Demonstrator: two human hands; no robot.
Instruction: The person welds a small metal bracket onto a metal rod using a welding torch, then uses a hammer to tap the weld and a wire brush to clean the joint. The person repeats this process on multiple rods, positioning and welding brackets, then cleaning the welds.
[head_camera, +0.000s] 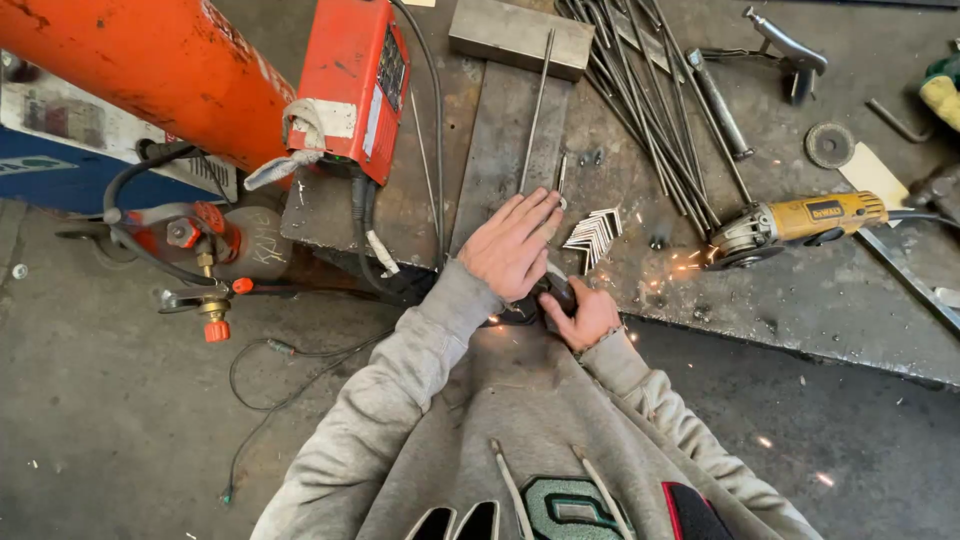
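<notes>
Right now I see my left hand (515, 242) lying palm-down, fingers spread flat, on a thin steel rod (536, 110) that runs up the flat steel bar (497, 150) on the workbench (820, 300); the hand presses on the rod's near end rather than closing around it. Just below it, at the bench's front edge, my right hand (585, 318) is curled tight around a dark tool (557, 292), most of which is hidden under the left hand, so I cannot tell what kind it is. Small sparks (690, 265) lie scattered across the plate to the right. Just beside my left fingertips sits a row of small bent metal pieces (594, 236). Farther right a yellow angle grinder (800, 222) lies on the bench, well apart from both hands. A bundle of long rods (650, 100) fans out above it, and a red welding machine (352, 85) stands to the left.
</notes>
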